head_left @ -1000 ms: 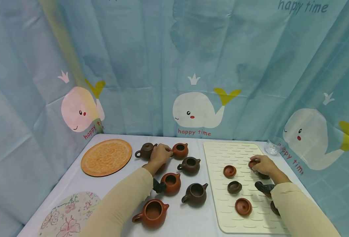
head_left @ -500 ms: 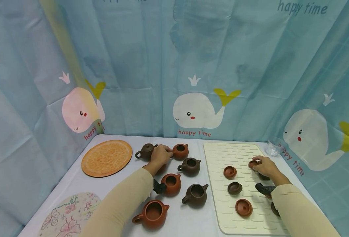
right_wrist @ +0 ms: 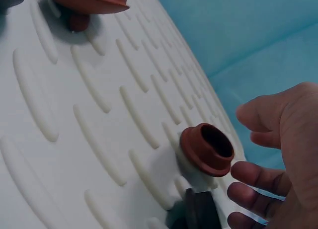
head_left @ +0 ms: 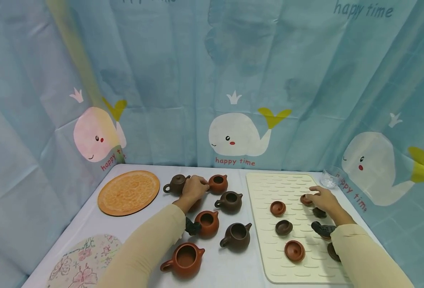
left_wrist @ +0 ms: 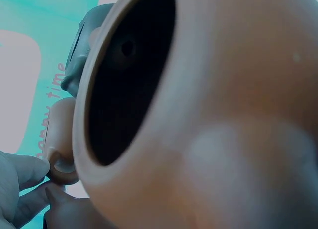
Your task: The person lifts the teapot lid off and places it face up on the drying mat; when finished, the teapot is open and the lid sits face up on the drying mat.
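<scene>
My left hand (head_left: 195,188) is at the back of the table and pinches the handle of a small reddish-brown teapot (head_left: 218,183) without a lid. In the left wrist view, the thumb and a finger meet at that teapot's handle (left_wrist: 63,172), while a nearer teapot (left_wrist: 228,114) fills most of the picture. Over the pale mat (head_left: 262,188), my right hand (head_left: 324,201) hovers with parted fingers beside a reddish-brown lid (right_wrist: 206,149), which lies upside down. A gap shows between thumb and fingers, with nothing held. One dark lid (head_left: 319,212) lies just beneath this hand.
Several lidless teapots stand mid-table, including a dark one (head_left: 238,236) and a red one (head_left: 187,260). One dark teapot (head_left: 177,184) wears its lid. More lids, such as a red one (head_left: 295,251), lie on the mat. An orange round mat (head_left: 128,193) and clear cup (head_left: 330,178) flank them.
My right hand has loosened its fingers from the reddish-brown lid and drawn slightly away from it, leaving the lid on the mat. My left hand stays at the teapot handle.
</scene>
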Demonstrator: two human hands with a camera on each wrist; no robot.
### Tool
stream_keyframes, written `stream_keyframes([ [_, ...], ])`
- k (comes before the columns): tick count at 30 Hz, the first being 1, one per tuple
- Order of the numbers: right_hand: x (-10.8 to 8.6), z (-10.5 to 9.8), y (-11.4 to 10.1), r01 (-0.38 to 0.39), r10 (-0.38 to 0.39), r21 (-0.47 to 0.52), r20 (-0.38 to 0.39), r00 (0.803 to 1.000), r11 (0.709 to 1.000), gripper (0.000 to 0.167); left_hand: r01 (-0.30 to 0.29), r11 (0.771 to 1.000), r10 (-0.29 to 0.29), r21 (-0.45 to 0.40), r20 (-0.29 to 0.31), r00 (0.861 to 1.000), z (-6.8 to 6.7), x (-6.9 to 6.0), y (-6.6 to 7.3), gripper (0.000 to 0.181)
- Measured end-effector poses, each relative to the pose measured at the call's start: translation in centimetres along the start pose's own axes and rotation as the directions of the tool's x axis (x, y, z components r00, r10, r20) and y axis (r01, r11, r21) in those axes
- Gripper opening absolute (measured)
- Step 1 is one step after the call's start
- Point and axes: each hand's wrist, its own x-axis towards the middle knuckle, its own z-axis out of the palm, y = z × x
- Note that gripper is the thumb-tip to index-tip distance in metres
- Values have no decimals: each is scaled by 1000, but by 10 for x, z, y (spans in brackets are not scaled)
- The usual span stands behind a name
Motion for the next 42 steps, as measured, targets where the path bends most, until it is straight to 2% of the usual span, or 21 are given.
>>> stream_keyframes([
  [4, -4, -10, -5, -7, 7, 42, -10, 1000, 999, 59, -12, 1000, 12, -10, 2, 1000, -6, 0, 4, 8],
  [8, -11, -21, -9, -29, 32, 100, -32, 999, 995, 64, -73, 997, 72, -41, -19, 997, -18, 0, 15, 14],
  [14, -21, -30, -13, -4, 17, 174, -74, 997, 985, 70, -160, 985, 157, -61, -62, 986, -41, -6, 27, 16],
  [16, -19, -31, -11, 6, 17, 178, -122, 992, 984, 68, -173, 981, 167, -89, -75, 983, -51, -10, 30, 17],
  [20, -23, -35, -20, 25, 4, 167, -169, 986, 986, 65, -194, 971, 182, -139, -99, 978, -69, -18, 32, 17],
  [25, -37, -43, -45, 109, -85, 138, -168, 982, 985, 61, -211, 963, 190, -167, -137, 972, -90, -27, 24, 21],
  [29, -43, -50, -65, 194, -166, 150, -179, 970, 970, 56, -233, 955, 201, -185, -174, 964, -105, -32, 13, 24],
  [33, -48, -58, -86, 243, -213, 172, -176, 961, 955, 54, -247, 947, 204, -203, -211, 956, -118, -36, 0, 26],
  [37, -52, -64, -108, 283, -254, 173, -173, 952, 943, 54, -221, 956, 175, -191, -233, 957, -127, -40, -12, 26],
  [42, -57, -69, -133, 327, -297, 196, -164, 941, 925, 53, -168, 970, 126, -176, -230, 965, -133, -42, -25, 28],
])
